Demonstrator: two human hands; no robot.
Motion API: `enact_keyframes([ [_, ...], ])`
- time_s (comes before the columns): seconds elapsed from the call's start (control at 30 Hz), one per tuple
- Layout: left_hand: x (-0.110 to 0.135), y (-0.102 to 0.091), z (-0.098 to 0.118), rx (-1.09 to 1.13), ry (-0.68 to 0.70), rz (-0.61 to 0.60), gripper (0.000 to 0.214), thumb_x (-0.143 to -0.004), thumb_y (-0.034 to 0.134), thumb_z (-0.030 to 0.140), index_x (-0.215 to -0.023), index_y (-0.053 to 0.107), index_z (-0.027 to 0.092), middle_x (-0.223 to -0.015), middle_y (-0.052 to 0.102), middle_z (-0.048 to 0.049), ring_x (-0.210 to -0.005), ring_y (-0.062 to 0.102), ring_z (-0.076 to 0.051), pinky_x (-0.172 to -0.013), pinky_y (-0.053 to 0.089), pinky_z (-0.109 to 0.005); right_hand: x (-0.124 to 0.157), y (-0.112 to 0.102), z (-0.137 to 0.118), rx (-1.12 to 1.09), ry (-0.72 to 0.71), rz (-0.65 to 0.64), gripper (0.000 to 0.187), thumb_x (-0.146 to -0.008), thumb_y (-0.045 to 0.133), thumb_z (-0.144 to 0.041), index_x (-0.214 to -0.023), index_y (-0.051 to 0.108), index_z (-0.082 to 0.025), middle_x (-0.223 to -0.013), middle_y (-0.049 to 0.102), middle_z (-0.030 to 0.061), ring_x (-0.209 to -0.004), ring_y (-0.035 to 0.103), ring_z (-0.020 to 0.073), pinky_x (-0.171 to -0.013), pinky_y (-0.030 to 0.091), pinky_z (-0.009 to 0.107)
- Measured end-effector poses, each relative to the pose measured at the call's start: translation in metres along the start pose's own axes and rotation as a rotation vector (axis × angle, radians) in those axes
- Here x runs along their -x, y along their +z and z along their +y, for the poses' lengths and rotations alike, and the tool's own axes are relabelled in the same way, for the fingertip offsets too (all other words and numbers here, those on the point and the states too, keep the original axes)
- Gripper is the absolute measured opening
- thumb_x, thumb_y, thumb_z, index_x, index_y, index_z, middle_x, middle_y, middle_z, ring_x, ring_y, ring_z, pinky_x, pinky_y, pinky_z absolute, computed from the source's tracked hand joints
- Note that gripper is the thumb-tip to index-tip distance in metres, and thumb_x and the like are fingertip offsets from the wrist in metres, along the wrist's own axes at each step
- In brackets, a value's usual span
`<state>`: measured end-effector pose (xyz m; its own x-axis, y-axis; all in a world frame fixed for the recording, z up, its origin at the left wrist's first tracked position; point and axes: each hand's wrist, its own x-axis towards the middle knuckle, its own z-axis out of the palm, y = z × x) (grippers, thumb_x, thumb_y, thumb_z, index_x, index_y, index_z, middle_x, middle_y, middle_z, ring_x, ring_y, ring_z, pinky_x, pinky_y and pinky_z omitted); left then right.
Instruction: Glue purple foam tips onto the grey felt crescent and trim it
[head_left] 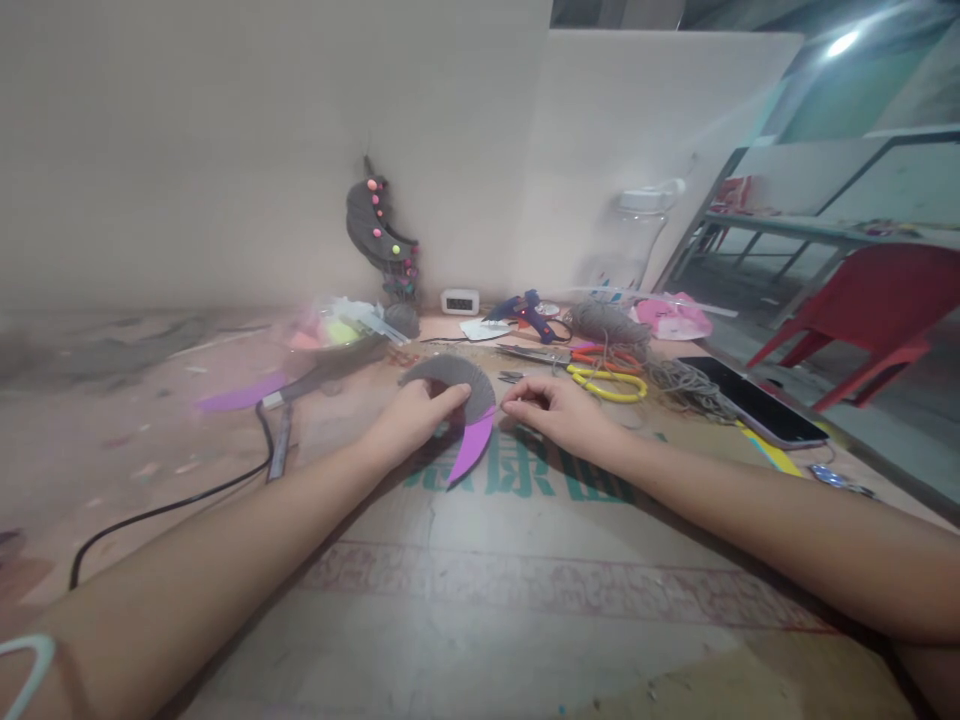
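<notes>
My left hand (421, 415) is closed on a crescent-shaped piece (459, 385) whose upper part is wrapped in grey twine and whose lower tip is bare purple card. It rests on a sheet of cardboard (525, 560) with green print. My right hand (551, 410) is pinched at the crescent's right edge, fingers together on what looks like the twine end; the strand itself is too thin to make out. Grey twine (679, 382) lies loose to the right.
Yellow-handled scissors (609, 384) and orange-handled pliers (600, 357) lie behind my right hand. A blue glue gun (525, 312), a phone (754, 403), a finished beaded crescent (379, 235) against the wall, a bowl of coloured bits (334, 335) and a black cable (195, 495) surround the work spot. A red chair (870, 320) stands at right.
</notes>
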<state>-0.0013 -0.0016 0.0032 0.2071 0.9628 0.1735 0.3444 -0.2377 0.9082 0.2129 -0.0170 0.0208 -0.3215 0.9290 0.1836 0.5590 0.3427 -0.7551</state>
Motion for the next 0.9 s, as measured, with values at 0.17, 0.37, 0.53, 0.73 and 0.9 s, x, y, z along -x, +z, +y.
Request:
enact_keyframes([
  [0.17,0.002,0.0,0.005,-0.067,-0.035,-0.038,0.039,-0.079,0.056,0.053,-0.08,0.067,0.016,-0.078,0.07,-0.004,-0.076,0.063,-0.021,-0.071,0.045,-0.03,0.001,0.001,0.001,-0.001,-0.002,0.011,0.018,-0.083,0.06,-0.032,-0.084,0.068,-0.016,-0.063,0.056,-0.0028,-0.056,0.043,0.01,-0.053,0.033,0.023],
  [0.37,0.004,-0.001,0.009,-0.12,-0.033,-0.053,0.04,-0.078,0.055,0.054,-0.08,0.067,0.016,-0.08,0.071,-0.0045,-0.078,0.063,-0.022,-0.072,0.044,-0.03,0.002,0.0,0.001,0.016,-0.025,0.018,0.016,-0.084,0.059,-0.029,-0.084,0.068,-0.016,-0.062,0.053,-0.0035,-0.056,0.042,0.0095,-0.053,0.032,0.022],
  [0.53,0.006,-0.001,0.012,-0.147,-0.037,-0.055,0.04,-0.078,0.055,0.054,-0.079,0.067,0.016,-0.077,0.07,-0.0042,-0.075,0.062,-0.022,-0.07,0.044,-0.03,0.002,0.0,0.0,0.009,-0.039,0.019,0.016,-0.083,0.059,-0.029,-0.084,0.068,-0.016,-0.062,0.052,-0.0039,-0.056,0.041,0.0092,-0.052,0.031,0.022],
  [0.73,0.007,0.0,0.014,-0.077,-0.025,-0.067,0.034,-0.078,0.057,0.048,-0.082,0.069,0.017,-0.079,0.07,-0.0049,-0.075,0.062,-0.021,-0.068,0.046,-0.029,0.003,0.0,0.0,0.009,-0.058,0.015,0.017,-0.083,0.059,-0.03,-0.084,0.068,-0.015,-0.063,0.054,-0.0032,-0.056,0.042,0.0098,-0.053,0.032,0.023],
  [0.9,0.007,0.001,0.013,-0.053,-0.029,-0.059,0.03,-0.078,0.059,0.046,-0.079,0.068,0.018,-0.078,0.071,-0.0039,-0.074,0.063,-0.021,-0.067,0.046,-0.028,0.002,-0.002,0.0,-0.05,-0.121,-0.03,0.025,-0.086,0.054,-0.034,-0.092,0.07,-0.015,-0.079,0.065,0.0027,-0.067,0.053,0.0133,-0.062,0.039,0.025],
])
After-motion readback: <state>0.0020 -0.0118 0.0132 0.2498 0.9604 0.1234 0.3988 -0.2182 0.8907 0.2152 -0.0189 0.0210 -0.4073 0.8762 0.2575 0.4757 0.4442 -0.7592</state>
